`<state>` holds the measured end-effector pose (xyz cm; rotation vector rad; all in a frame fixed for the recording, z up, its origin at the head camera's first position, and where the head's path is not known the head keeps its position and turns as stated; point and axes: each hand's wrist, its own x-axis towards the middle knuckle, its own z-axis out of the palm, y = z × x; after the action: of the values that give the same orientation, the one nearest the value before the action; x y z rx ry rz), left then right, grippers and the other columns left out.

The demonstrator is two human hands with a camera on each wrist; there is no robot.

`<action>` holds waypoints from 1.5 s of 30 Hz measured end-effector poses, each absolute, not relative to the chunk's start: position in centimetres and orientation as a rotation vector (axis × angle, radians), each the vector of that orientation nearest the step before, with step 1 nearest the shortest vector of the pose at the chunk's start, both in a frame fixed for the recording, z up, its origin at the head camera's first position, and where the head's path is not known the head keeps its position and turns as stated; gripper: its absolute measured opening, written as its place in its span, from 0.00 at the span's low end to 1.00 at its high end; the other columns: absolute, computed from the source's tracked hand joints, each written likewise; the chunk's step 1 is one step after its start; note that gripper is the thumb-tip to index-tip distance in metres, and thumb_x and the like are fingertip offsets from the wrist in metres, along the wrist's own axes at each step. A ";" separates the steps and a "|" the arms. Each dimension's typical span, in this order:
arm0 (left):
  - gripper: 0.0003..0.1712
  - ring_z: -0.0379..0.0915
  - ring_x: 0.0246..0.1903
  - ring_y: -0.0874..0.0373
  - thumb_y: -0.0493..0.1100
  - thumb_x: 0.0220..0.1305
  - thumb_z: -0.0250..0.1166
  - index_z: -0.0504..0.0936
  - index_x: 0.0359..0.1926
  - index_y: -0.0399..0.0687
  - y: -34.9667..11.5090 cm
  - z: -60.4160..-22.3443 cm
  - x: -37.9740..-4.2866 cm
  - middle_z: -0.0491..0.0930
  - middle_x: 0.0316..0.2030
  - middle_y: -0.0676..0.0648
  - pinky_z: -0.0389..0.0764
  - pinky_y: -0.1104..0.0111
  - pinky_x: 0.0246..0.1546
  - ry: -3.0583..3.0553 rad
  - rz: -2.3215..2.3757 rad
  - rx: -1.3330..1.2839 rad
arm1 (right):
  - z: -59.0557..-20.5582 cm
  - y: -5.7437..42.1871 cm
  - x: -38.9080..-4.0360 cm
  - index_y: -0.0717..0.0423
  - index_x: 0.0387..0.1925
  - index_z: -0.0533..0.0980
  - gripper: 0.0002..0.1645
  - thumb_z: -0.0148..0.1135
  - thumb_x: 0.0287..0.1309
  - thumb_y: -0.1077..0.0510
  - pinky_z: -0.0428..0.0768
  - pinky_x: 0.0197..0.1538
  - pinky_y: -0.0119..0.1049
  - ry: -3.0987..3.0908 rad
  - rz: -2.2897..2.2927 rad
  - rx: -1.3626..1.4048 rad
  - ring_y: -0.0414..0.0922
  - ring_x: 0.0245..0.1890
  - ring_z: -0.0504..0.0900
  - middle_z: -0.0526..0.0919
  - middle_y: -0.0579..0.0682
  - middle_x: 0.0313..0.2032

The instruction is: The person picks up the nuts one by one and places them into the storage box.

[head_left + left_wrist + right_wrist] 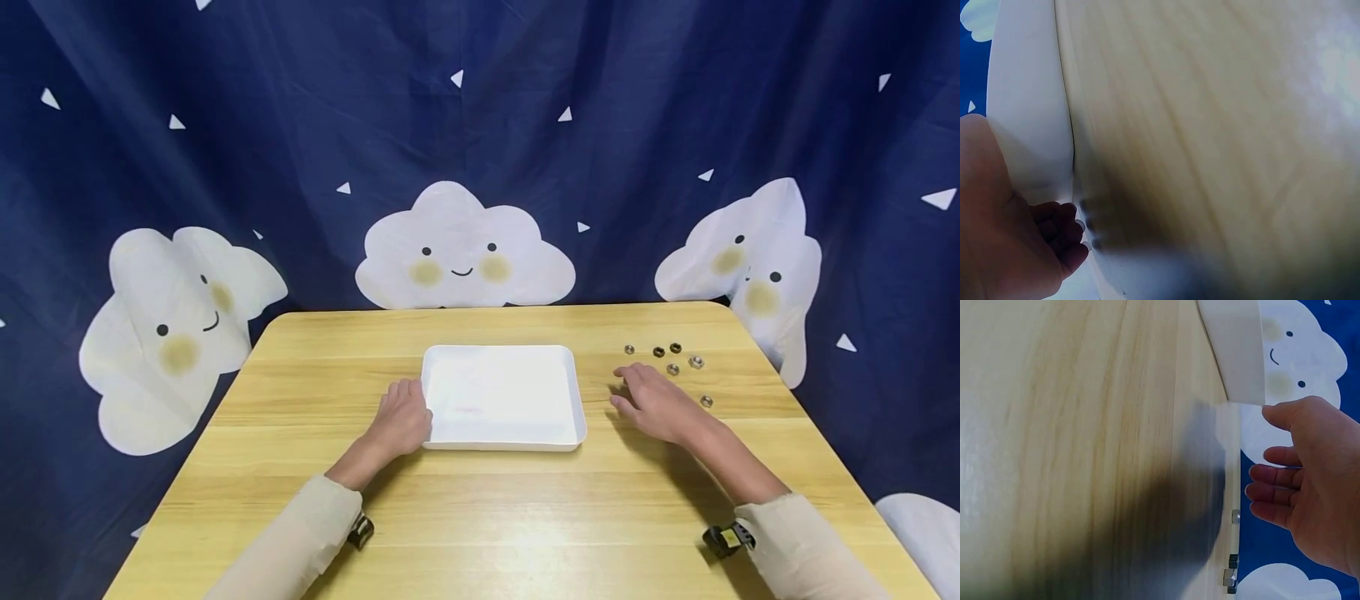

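A shallow white rectangular tray point(501, 445) lies on the wooden table. My left hand point(403, 417) grips its left side near the front corner, with curled fingers point(1072, 256) beside the tray wall point(1032, 94) in the left wrist view. To the right of the tray, my right hand point(656, 404) hovers over the table with loosely bent fingers and nothing in them. Several hex nuts lie scattered just beyond and beside it: silver nuts such as this one point(697, 362) and dark nuts such as this one point(658, 352). One more silver nut point(707, 402) sits right of the hand.
The light wood table point(495, 525) ends at the back against a dark blue curtain point(300, 100) printed with smiling clouds. Dark straps with small devices point(727, 540) sit at both wrists by the beige sleeves.
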<state>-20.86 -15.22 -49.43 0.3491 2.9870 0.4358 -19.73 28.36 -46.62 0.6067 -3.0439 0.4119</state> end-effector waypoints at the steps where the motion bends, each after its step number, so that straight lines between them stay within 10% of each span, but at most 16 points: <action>1: 0.15 0.56 0.41 0.47 0.42 0.69 0.50 0.66 0.50 0.34 -15.2 -49.4 -20.9 0.63 0.39 0.43 0.59 0.62 0.41 2.983 0.439 0.343 | -46.6 28.4 -19.7 0.71 0.66 0.68 0.32 0.56 0.75 0.50 0.72 0.67 0.63 -3.043 0.408 0.601 0.67 0.65 0.74 0.75 0.70 0.63; 45: 0.14 0.56 0.41 0.48 0.42 0.70 0.50 0.67 0.49 0.35 -15.2 -49.3 -20.8 0.63 0.39 0.44 0.59 0.62 0.41 2.980 0.463 0.336 | -46.2 34.5 -18.4 0.76 0.61 0.71 0.27 0.62 0.68 0.62 0.68 0.67 0.70 -2.931 0.403 0.510 0.77 0.64 0.70 0.76 0.77 0.59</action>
<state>-20.80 -15.24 -49.34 0.3357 2.9802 0.4633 -18.39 34.46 -46.22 0.5102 -2.9305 0.4028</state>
